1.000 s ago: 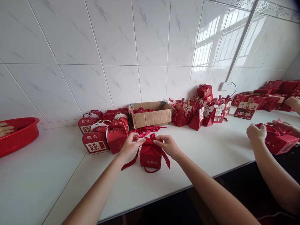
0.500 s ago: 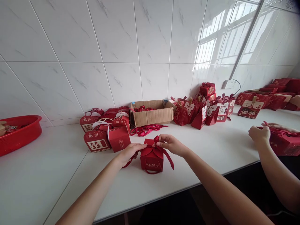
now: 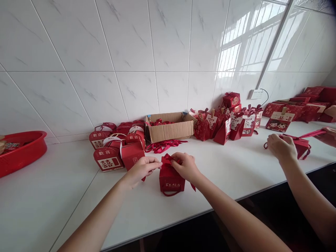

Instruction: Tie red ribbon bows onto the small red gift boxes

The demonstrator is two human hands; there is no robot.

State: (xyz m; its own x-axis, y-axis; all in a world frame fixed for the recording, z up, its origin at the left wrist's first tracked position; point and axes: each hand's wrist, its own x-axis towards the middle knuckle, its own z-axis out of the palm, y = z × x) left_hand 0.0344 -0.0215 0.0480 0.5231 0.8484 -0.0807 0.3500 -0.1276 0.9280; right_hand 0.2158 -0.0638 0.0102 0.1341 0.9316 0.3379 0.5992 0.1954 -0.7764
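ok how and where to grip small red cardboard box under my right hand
Probably the box's lower side walls, from left and right: it's upright, the right hand and red fabric ribbon crowd its top, its red cord handle droops.

Person's L hand (image 3: 140,171) & R hand (image 3: 186,167) were bare; forearms (image 3: 105,210) also bare as far as vis., slim, tapering twd wrists (image 3: 126,183).

soft daylight; window glare on tiles (image 3: 233,56); top-right corner dark.
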